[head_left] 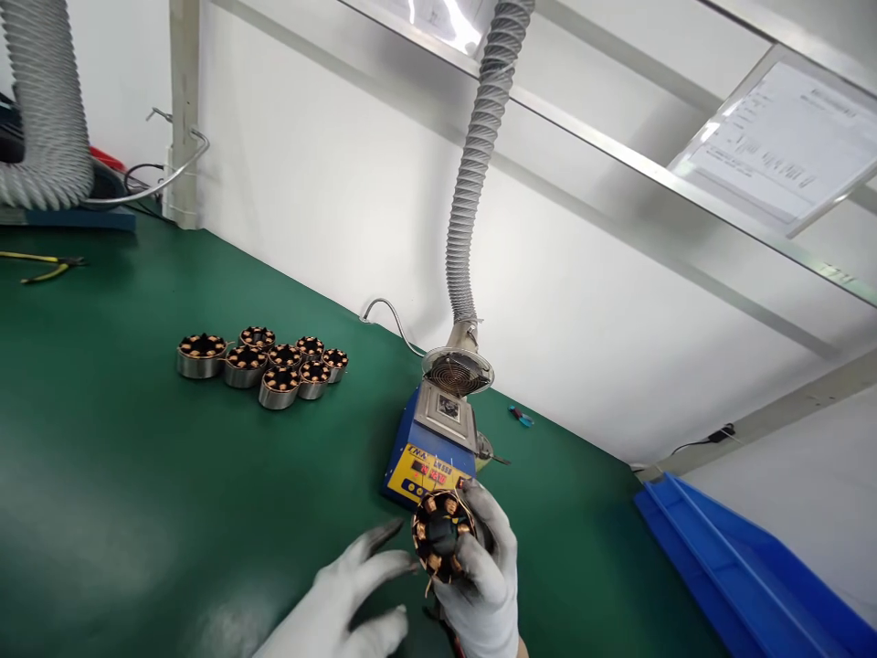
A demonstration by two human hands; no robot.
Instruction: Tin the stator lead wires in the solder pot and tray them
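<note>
My right hand (490, 571), in a white glove with darkened fingertips, grips a motor stator (431, 539) by its right side. Copper windings ring the stator's dark centre, and thin wire ends stick out from its edge. My left hand (346, 599), gloved the same way, is just left of the stator with its fingers apart and holds nothing. Below the right palm, a dark and red thing (449, 632) is mostly hidden. Directly behind the stator stands a blue solder pot (428, 457) with a yellow front panel and a lit red display.
A round fume hood (458, 370) on a grey duct (480, 155) hangs over the pot. Several stators (280, 388) stand on the green table (137, 484) at left. Yellow-handled pliers (58, 265) lie far left, small blue cutters (521, 416) behind, blue trays (746, 567) right.
</note>
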